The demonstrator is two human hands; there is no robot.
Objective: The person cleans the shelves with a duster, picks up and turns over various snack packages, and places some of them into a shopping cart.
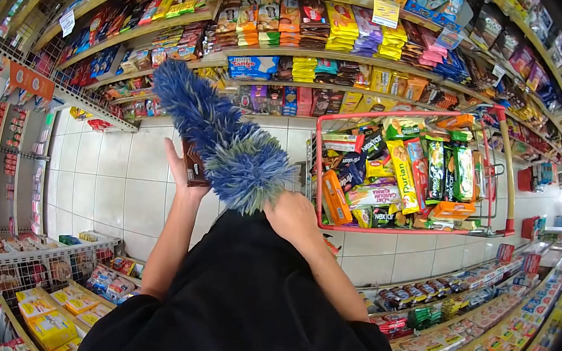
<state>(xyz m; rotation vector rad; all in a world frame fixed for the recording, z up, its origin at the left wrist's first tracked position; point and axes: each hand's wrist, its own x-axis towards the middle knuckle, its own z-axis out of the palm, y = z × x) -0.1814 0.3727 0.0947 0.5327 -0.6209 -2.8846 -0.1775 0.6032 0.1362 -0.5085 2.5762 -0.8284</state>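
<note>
Duster (229, 142) | just left of the red basket (370, 119), fluffy head over a brown packet (193, 165) | right hand (293, 217) closed around its handle | left hand (181, 172) loosely curled, holding the packet | likely best: light strokes, packet held steady

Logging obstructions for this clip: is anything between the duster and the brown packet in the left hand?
Nothing visible. The duster in the right hand overlaps the brown packet, held up by the left hand.
</note>
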